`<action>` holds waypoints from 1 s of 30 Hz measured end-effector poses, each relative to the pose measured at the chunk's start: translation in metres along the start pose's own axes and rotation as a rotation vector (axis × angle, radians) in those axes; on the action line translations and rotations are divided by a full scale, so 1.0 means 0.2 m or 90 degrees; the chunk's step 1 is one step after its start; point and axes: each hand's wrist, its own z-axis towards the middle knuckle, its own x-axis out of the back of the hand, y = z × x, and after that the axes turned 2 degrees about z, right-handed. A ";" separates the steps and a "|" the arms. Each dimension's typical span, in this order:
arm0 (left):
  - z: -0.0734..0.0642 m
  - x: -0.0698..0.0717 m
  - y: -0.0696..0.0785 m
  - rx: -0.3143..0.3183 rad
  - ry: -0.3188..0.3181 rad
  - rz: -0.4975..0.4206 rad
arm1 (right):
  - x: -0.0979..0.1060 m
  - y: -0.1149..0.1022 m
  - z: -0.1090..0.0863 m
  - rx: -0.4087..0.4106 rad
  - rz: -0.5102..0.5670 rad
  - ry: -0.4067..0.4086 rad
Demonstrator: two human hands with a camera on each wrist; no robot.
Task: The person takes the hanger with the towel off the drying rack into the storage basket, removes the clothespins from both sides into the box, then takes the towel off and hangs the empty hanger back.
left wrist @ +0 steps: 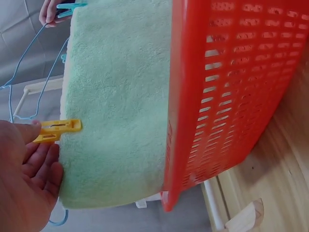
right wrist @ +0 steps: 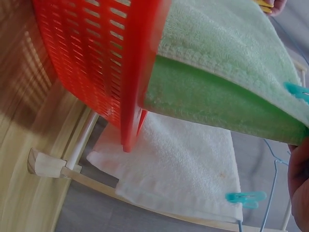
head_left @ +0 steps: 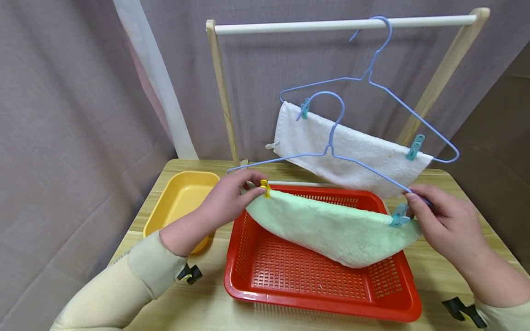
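Note:
A light green towel point(head_left: 331, 225) hangs folded over the lower bar of a blue wire hanger point(head_left: 330, 149), above a red basket point(head_left: 319, 303). My left hand point(head_left: 232, 195) pinches a yellow clothespin point(left wrist: 60, 126) that sits on the towel's top edge near its left end. With thumb and fingers my right hand point(head_left: 451, 223) grips the hanger's right corner. Beside that hand, a teal clothespin point(head_left: 400, 216) is clipped to the towel's right part. In the right wrist view, the right hand point(right wrist: 300, 181) shows only partly at the edge.
Behind, a second blue hanger point(head_left: 370, 76) hangs from the white rod point(head_left: 290, 27) of a wooden rack. It carries a white towel point(head_left: 352, 142) with two teal clothespins. A yellow tray point(head_left: 182, 202) stands left of the basket on the wooden table point(head_left: 207, 294).

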 end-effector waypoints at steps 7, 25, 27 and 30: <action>-0.02 0.00 -0.01 0.027 0.031 -0.042 | -0.01 0.00 0.00 0.000 0.009 -0.005; -0.05 0.11 -0.07 0.127 0.156 -0.304 | -0.02 0.02 -0.01 -0.022 0.009 0.010; -0.05 0.14 -0.09 0.134 0.164 -0.291 | -0.02 0.03 -0.01 -0.028 0.008 0.016; -0.06 0.18 -0.12 0.139 0.168 -0.255 | -0.02 0.03 -0.01 -0.036 0.008 0.020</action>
